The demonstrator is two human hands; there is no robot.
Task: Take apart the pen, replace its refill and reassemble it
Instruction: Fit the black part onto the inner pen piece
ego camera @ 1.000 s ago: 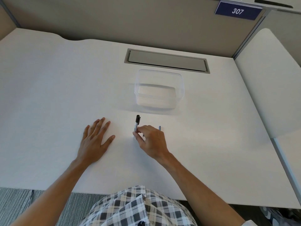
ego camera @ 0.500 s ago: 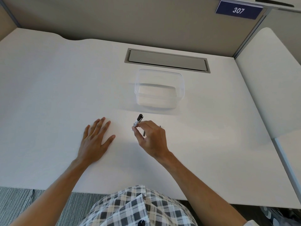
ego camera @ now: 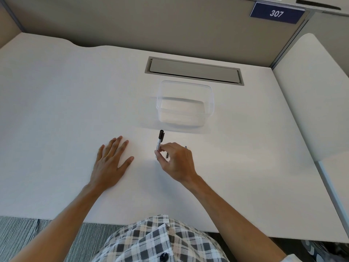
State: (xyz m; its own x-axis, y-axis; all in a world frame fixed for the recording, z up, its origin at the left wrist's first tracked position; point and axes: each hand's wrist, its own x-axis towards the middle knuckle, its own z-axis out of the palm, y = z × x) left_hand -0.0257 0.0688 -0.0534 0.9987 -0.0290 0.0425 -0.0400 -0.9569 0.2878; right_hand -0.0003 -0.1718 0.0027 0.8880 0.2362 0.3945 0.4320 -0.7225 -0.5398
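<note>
A pen (ego camera: 159,140) with a black cap and pale barrel points away from me, its lower end pinched between the thumb and fingers of my right hand (ego camera: 176,162). A thin dark stick (ego camera: 167,155), maybe the refill, shows under that hand's fingers, and another thin tip (ego camera: 185,147) peeks out behind its knuckles. My left hand (ego camera: 111,161) lies flat on the white desk (ego camera: 56,110), fingers spread, a short way left of the pen and touching nothing else.
A clear plastic box (ego camera: 185,104) stands just beyond the pen, with nothing visible inside. Behind it a grey cable hatch (ego camera: 194,70) is set into the desk. A partition wall rises at the back, and a second desk (ego camera: 311,91) adjoins on the right.
My right hand has lifted the pen's near end off the desk and curled its fingers around it. The left hand has stayed flat in place.
</note>
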